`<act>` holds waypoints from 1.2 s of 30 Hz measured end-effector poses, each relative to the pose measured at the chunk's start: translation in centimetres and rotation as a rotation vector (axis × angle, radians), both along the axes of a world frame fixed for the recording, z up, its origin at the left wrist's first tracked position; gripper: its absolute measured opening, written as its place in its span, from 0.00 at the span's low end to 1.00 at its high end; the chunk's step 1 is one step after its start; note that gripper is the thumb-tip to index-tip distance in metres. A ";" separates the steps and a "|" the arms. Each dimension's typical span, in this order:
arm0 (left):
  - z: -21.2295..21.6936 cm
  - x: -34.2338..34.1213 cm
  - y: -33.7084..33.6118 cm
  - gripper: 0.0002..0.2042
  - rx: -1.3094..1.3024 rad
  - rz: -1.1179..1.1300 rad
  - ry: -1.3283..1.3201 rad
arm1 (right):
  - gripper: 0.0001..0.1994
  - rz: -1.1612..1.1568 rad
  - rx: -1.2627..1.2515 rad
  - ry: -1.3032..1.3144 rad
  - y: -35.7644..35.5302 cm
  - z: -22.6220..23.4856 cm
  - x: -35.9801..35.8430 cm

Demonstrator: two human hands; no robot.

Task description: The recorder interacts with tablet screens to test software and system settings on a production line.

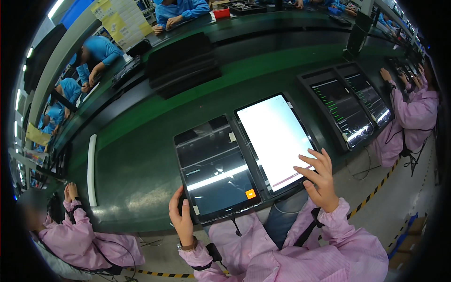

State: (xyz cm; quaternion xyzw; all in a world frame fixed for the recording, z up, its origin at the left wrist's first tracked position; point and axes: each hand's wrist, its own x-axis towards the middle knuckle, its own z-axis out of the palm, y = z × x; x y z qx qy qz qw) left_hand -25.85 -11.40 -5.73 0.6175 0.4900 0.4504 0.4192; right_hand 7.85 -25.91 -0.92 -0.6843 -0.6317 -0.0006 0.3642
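Side by side in front of me lie two tablets in a dark tray. The dark-screened tablet on the left shows a small orange square at its lower right corner. The right tablet has a bright white screen. My right hand is open, fingers spread over the lower right part of the white screen; whether a fingertip touches the glass I cannot tell. Beside the lower left edge of the dark tablet is my left hand, its thumb and finger apart and grasping nothing visible.
Another pair of tablets lies to the right, near a person in pink. A white strip lies left on the green bench, with a second pink-sleeved person nearby. Black sheets and blue-clad people are beyond.
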 end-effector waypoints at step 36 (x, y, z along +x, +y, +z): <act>-0.2 -0.1 0.2 0.19 0.061 -0.059 0.109 | 0.17 0.000 -0.031 0.017 3.7 0.6 3.5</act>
